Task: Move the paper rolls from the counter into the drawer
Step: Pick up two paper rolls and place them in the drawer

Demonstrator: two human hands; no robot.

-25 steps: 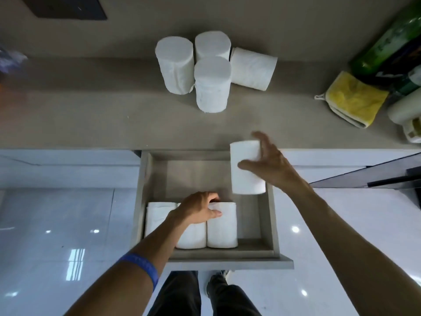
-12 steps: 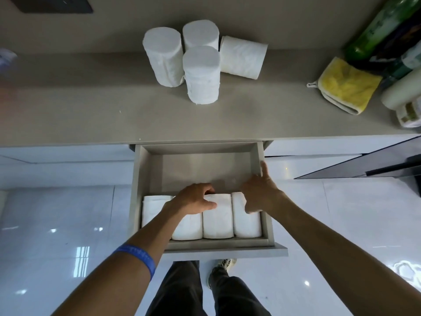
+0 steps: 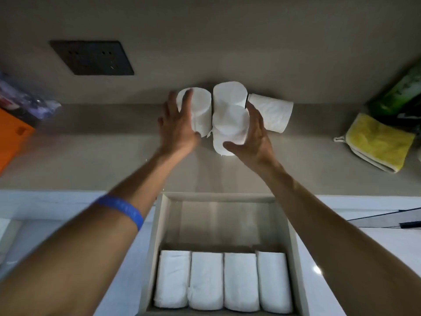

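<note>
Several white paper rolls stand grouped at the back of the beige counter (image 3: pixel 91 156). My left hand (image 3: pixel 178 126) wraps the left upright roll (image 3: pixel 201 110), fingers over its top and thumb on its front. My right hand (image 3: pixel 254 135) clasps the front upright roll (image 3: pixel 230 128), thumb across its near side. Both rolls rest on the counter. Behind them stands another upright roll (image 3: pixel 230 93), and one roll (image 3: pixel 272 112) lies on its side at the right. Below, the open drawer (image 3: pixel 160 224) holds several rolls (image 3: pixel 223 280) lying in a row at its front.
A yellow cloth (image 3: pixel 378 140) lies on the counter at the right, with a green bottle (image 3: pixel 398 92) behind it. An orange object (image 3: pixel 11 137) and a plastic bag (image 3: pixel 22 99) sit at the left. A dark socket plate (image 3: pixel 91 58) is on the wall.
Both hands have left the drawer and risen to the counter, now closing around two upright rolls. The roll the right hand carried now lies in the drawer's row.
</note>
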